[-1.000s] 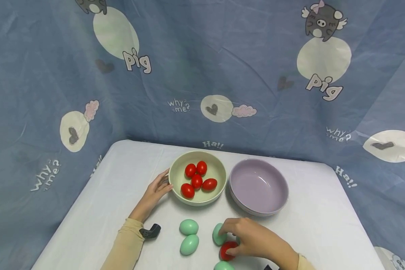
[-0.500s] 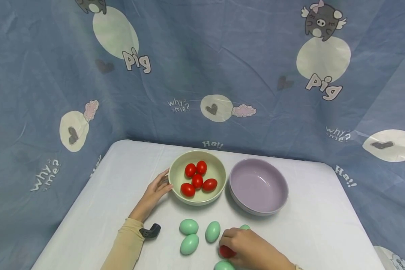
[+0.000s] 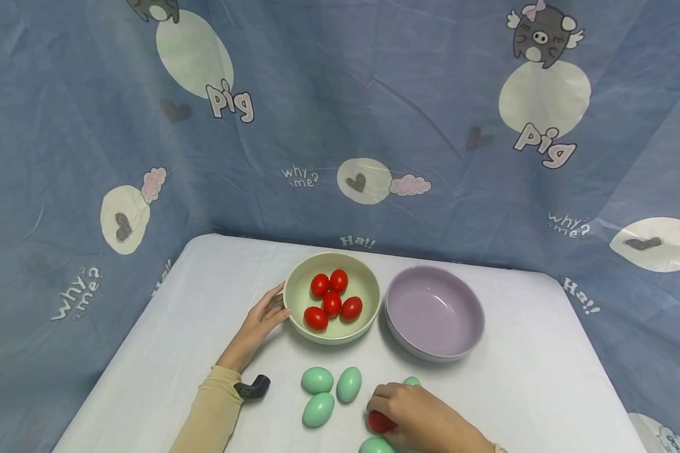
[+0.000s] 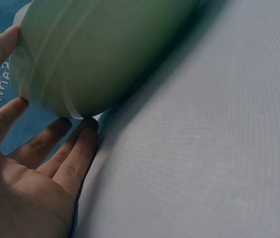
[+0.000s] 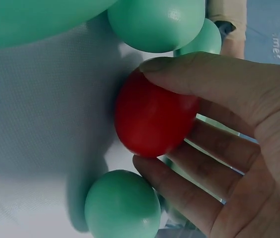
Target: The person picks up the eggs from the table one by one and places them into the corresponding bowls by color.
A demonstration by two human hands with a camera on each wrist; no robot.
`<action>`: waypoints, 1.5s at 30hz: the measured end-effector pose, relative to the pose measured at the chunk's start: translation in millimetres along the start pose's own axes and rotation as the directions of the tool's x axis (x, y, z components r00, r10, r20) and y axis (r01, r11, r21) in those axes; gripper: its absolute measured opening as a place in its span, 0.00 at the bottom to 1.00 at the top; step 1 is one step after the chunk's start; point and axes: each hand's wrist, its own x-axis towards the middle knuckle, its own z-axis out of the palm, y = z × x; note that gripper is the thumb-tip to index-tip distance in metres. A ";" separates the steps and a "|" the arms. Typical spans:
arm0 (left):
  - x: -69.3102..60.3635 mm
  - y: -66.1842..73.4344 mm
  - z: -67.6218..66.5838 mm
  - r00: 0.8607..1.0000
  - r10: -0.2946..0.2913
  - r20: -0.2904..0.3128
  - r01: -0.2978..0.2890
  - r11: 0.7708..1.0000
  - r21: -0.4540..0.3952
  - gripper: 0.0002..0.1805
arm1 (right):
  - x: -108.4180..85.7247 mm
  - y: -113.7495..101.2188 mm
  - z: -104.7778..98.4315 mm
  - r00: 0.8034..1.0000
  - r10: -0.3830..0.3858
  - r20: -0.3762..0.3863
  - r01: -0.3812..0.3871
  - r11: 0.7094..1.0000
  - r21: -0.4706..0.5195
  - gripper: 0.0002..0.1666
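A light green bowl holds several red eggs. My left hand touches the bowl's left side with spread fingers; in the left wrist view the fingertips rest against the bowl wall. Toward the front, my right hand grips a red egg between thumb and fingers. That same red egg shows in the right wrist view with green eggs around it. Green eggs lie on the table left of the right hand, one below it and one partly hidden behind it.
A purple bowl with nothing in it stands right of the green bowl. The white-covered table ends at a blue patterned cloth behind. A black device sits at the left wrist.
The right hand has closed round the red egg. A green egg beside it has moved left, toward the other two. Inside the green bowl the right-hand red egg has turned slightly. The left hand stays put.
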 end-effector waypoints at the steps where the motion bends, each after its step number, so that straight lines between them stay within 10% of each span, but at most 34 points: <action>1: 0.0 -0.1 0.0 1.000 0.001 0.001 -0.001 1.000 -0.001 0.37 | 0.0 0.2 -0.3 1.000 0.001 0.004 -0.001 1.000 0.003 0.18; 23: 0.5 -1.7 -0.7 1.000 0.019 0.013 -0.019 1.000 -0.003 0.37 | 22.5 27.1 -55.5 0.998 0.035 -0.045 -0.032 0.998 0.059 0.19; 45: 0.6 -0.5 -0.5 1.000 0.017 0.015 -0.017 1.000 -0.014 0.37 | 108.5 69.0 -118.6 0.999 0.041 -0.031 -0.035 0.984 0.176 0.19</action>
